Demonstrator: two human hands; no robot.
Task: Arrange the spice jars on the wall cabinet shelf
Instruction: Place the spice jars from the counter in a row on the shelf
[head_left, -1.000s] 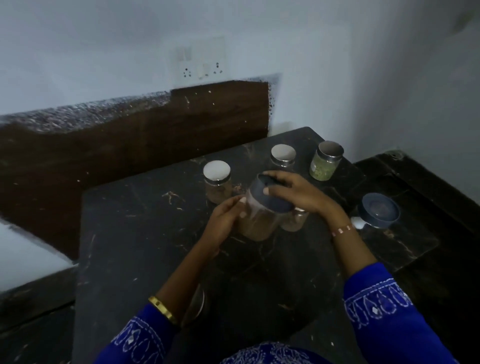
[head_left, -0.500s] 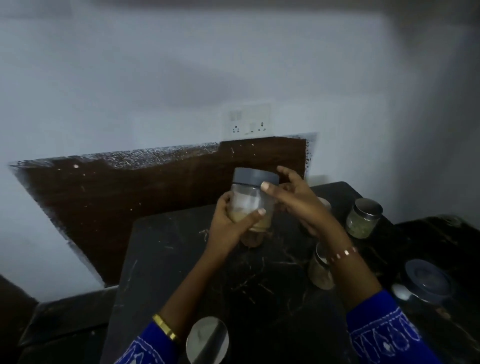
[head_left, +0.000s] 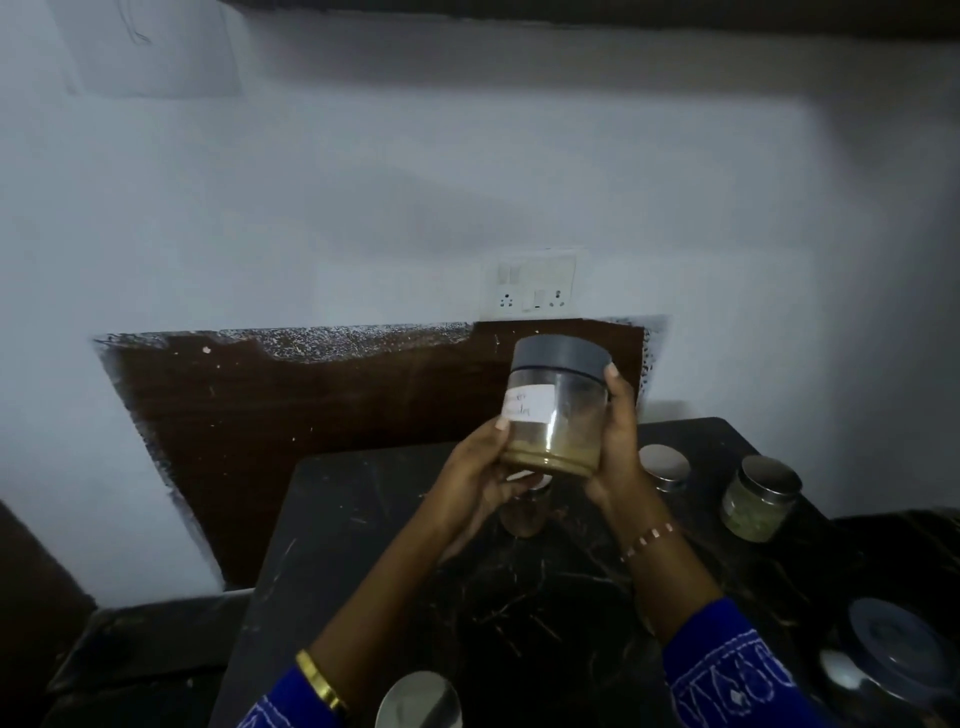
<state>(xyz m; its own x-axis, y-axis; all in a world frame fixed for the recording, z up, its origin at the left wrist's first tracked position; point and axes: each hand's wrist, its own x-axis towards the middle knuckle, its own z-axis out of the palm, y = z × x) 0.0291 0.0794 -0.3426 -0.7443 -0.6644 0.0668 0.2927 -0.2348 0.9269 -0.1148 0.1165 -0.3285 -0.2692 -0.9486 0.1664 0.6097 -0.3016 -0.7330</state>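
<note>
Clear round jar (head_left: 555, 410) with a dark grey screw lid, a white handwritten label and a shallow layer of tan powder, held upright in mid-air above the black marble-veined counter (head_left: 363, 530) and in front of the brown backsplash panel (head_left: 311, 410). Left hand (head_left: 480, 480) cupped under and against the lower left of the jar, thumb tip pressed at the label's lower edge, fingers curled beneath the base. Right hand (head_left: 618, 441) wrapped along the right wall, fingers closed against the glass and one fingertip reaching almost to the lid. Both hands closed on the same jar, neither one free. On the counter below: a small brown-filled jar (head_left: 524, 514) partly hidden behind the left hand, a steel-lidded jar (head_left: 665, 465) just right of the right wrist, a glass jar of greenish flakes (head_left: 761, 496) further right, a blue-lidded container (head_left: 904, 649) at the lower right edge. Dark underside of what is probably the wall cabinet (head_left: 571, 13) only just in view along the top, shelf itself not visible. Likely risks from here: a slip from smooth glass held only at the sides during the reach overhead; a knock of lid or base against the cabinet edge in dim light; a drop onto the jars directly underneath, with breakage or spilled powder; label facing away on the shelf without a deliberate turn.
</note>
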